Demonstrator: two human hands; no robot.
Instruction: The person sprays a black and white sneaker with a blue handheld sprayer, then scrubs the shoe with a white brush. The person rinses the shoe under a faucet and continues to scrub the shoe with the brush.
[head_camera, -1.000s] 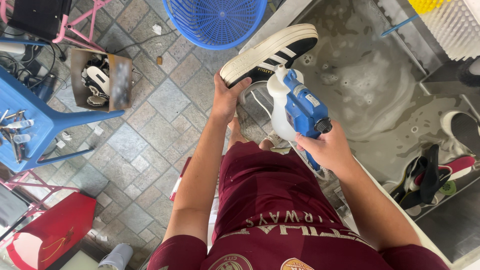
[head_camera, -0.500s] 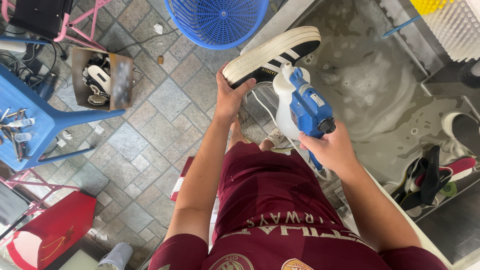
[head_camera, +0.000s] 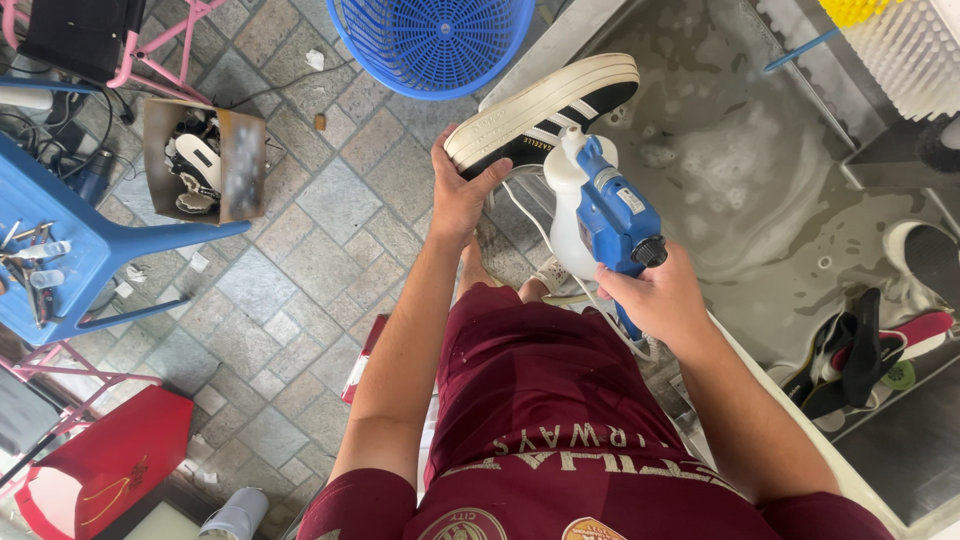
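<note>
At frame centre, the left hand (head_camera: 462, 190) clasps a black-and-white sneaker (head_camera: 545, 108) sole-up while the right hand (head_camera: 655, 297) grips a blue-and-white spray gun (head_camera: 598, 213) aimed at it, mid-spraying by the look of it.

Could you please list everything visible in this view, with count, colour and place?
shoe: one, black with white stripes and cream sole, held up at the trough edge
sprayer: one, blue with white tank, beside the shoe
trough: one, grey, soapy water, right
basket: one, blue, top
chair: one, blue, left, small tools on it
cardboard box: one, brown, on the paving
insoles: several, black and red, right
left hand: grip on the shoe
right hand: grip on the sprayer
</note>
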